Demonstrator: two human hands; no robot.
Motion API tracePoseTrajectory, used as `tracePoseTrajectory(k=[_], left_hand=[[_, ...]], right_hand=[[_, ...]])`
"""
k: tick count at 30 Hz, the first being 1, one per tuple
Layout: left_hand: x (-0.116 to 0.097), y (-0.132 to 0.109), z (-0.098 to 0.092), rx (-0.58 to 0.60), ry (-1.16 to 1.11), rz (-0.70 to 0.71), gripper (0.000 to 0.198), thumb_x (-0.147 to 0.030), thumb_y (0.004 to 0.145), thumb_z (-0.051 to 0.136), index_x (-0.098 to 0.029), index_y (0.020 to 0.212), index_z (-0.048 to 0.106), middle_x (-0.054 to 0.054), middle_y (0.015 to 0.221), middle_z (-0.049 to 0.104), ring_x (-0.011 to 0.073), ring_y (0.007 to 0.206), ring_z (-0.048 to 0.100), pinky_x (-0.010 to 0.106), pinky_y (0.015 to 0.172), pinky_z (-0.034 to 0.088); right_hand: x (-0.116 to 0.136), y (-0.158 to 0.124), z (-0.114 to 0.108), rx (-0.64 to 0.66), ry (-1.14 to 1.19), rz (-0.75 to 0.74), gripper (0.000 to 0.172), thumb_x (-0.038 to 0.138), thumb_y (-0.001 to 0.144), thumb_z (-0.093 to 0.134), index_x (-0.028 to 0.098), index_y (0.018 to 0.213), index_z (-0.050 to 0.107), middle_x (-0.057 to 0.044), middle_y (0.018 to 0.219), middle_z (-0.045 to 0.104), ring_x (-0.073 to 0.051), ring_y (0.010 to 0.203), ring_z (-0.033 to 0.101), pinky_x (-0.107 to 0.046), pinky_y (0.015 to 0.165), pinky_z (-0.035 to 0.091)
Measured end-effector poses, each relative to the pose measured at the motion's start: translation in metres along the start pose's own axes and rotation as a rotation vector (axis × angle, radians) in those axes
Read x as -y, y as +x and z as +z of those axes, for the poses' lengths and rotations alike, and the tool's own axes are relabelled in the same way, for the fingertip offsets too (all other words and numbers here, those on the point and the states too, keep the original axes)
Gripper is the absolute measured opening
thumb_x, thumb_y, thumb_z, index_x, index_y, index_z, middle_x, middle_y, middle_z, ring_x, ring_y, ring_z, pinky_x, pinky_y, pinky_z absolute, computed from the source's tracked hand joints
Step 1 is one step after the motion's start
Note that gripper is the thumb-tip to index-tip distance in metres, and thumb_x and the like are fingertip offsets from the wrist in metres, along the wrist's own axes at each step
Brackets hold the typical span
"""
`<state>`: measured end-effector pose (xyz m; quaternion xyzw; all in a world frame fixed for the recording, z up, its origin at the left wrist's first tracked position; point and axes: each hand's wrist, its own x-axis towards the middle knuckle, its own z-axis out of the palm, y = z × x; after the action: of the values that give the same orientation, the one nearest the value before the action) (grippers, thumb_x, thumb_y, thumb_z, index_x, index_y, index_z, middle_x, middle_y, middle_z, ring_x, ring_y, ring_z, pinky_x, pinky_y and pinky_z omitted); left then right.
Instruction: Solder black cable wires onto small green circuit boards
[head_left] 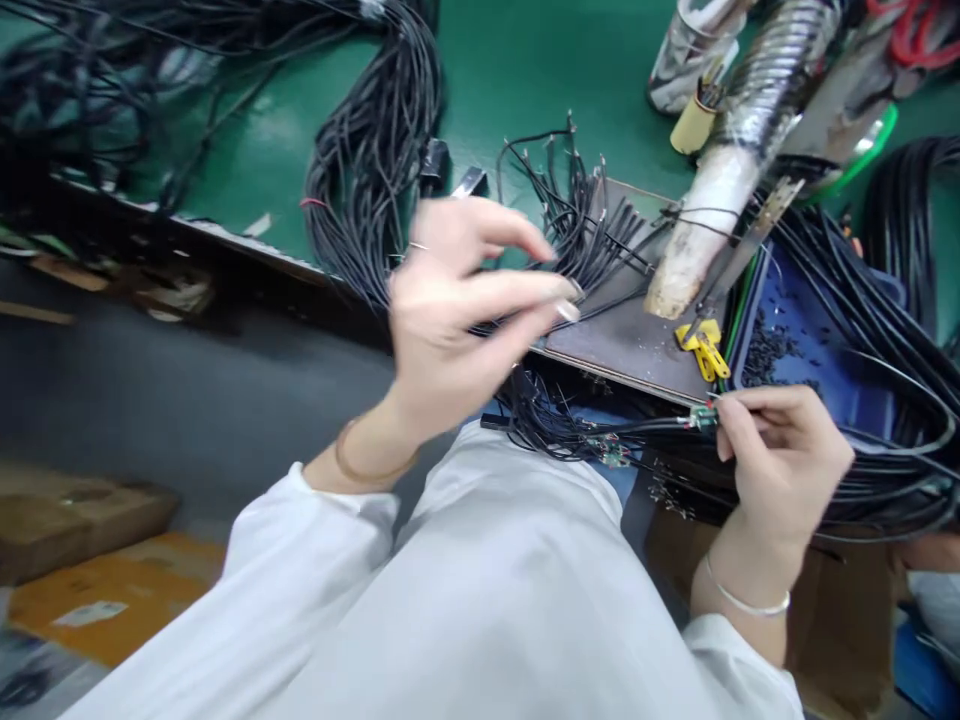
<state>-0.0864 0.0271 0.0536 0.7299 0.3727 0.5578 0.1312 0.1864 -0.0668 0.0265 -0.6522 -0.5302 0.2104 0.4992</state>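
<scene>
Head view: quick pass, what's the right hand [787,460] got?
Thumb and forefinger closed on the right end of a small green circuit board [703,415]. It's in front of the counter [517,60], just off the near edge; black cable [652,426] runs left from it.
And the left hand [442,315]?
Blurred. Up over the counter's near edge, thumb and forefinger tips close together, just beside the loose cable ends [581,230]. Can't tell if they pinch anything.
What carries those ends?
Partly a brown mat [630,345], around its far left corner. Yellow clip-like piece [705,350] at the mat's near right corner, white-wrapped tube [694,225] slanting in above.
Right of the mat?
Blue tray [862,400], small black bits [769,350] along its left edge.
Left side?
Thick black cable bundle [367,150], looping down to the counter's near edge.
Below that edge?
More small boards [615,455] with cables, above the white-clothed lap [525,560].
</scene>
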Motion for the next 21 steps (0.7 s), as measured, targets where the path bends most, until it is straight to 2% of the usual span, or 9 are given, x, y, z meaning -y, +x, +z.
tracePoseTrajectory(k=[1,3,4,6,10,12,15,18,21], left_hand=[[-0.008,-0.006,0.013,0.126,-0.089,-0.048,0.006,-0.023,0.086,0.076,-0.024,0.087,0.082,0.004,0.097,0.077,0.0218,0.107,0.067,0.037,0.09,0.055],[-0.02,-0.017,0.035,0.352,-0.306,-0.191,0.014,-0.028,0.09,0.07,-0.021,0.084,0.08,0.005,0.083,0.075,0.0183,0.085,0.069,0.032,0.079,0.055],[-0.023,-0.022,0.045,0.438,-0.405,-0.256,0.017,-0.029,0.091,0.069,-0.018,0.083,0.079,0.005,0.078,0.073,0.0162,0.076,0.067,0.03,0.074,0.054],[-0.026,-0.031,0.061,0.523,-0.557,-0.404,0.021,-0.032,0.092,0.066,-0.015,0.083,0.075,0.004,0.072,0.067,0.0122,0.066,0.06,0.026,0.065,0.048],[-0.021,-0.045,0.086,0.532,-0.854,-0.718,0.019,-0.034,0.094,0.059,-0.016,0.088,0.059,-0.005,0.065,0.044,0.0066,0.056,0.039,0.02,0.054,0.033],[-0.019,-0.049,0.092,0.534,-0.961,-0.784,0.015,-0.03,0.093,0.057,-0.017,0.086,0.053,-0.006,0.065,0.039,0.0059,0.056,0.035,0.019,0.052,0.03],[-0.022,-0.051,0.095,0.484,-0.903,-0.743,0.012,-0.025,0.092,0.058,-0.016,0.084,0.055,-0.003,0.071,0.049,0.0064,0.061,0.043,0.019,0.057,0.038],[-0.028,-0.052,0.094,0.38,-0.74,-0.577,0.011,-0.026,0.091,0.061,-0.015,0.088,0.062,0.004,0.085,0.062,0.0113,0.078,0.057,0.022,0.073,0.048],[-0.033,-0.056,0.094,0.397,-0.685,-0.555,0.01,-0.025,0.094,0.059,-0.015,0.091,0.061,0.005,0.09,0.065,0.0117,0.078,0.062,0.023,0.073,0.051]], right_hand=[[0.0,0.004,0.002,0.028,0.026,0.03,0.02,0.032,0.082,0.08,0.018,0.078,0.067,0.005,0.062,0.06,-0.007,0.044,0.051,-0.021,0.04,0.038],[-0.002,0.011,0.005,0.079,0.058,0.064,0.023,0.034,0.083,0.079,0.018,0.079,0.065,0.006,0.059,0.057,-0.006,0.042,0.049,-0.02,0.038,0.035],[-0.003,0.014,0.006,0.093,0.063,0.07,0.023,0.035,0.084,0.078,0.017,0.079,0.064,0.006,0.059,0.056,-0.006,0.042,0.049,-0.02,0.038,0.034],[-0.005,0.016,0.007,0.097,0.061,0.066,0.023,0.035,0.085,0.077,0.017,0.079,0.063,0.006,0.06,0.056,-0.005,0.042,0.048,-0.02,0.038,0.034],[-0.006,0.017,0.008,0.08,0.06,0.019,0.022,0.034,0.086,0.076,0.018,0.079,0.063,0.005,0.063,0.058,-0.006,0.042,0.05,-0.021,0.038,0.036],[-0.006,0.018,0.008,0.074,0.058,0.003,0.02,0.035,0.086,0.076,0.02,0.079,0.064,0.005,0.062,0.058,-0.007,0.042,0.05,-0.021,0.037,0.036],[-0.006,0.019,0.008,0.062,0.035,-0.009,0.02,0.036,0.086,0.076,0.022,0.079,0.063,0.005,0.062,0.057,-0.008,0.041,0.05,-0.023,0.037,0.037],[-0.006,0.021,0.008,0.067,0.026,0.001,0.023,0.037,0.087,0.075,0.02,0.079,0.062,0.006,0.063,0.057,-0.007,0.041,0.05,-0.022,0.037,0.037],[-0.006,0.023,0.008,0.071,0.038,0.006,0.022,0.035,0.087,0.075,0.018,0.079,0.061,0.006,0.063,0.057,-0.006,0.041,0.05,-0.02,0.037,0.036]])
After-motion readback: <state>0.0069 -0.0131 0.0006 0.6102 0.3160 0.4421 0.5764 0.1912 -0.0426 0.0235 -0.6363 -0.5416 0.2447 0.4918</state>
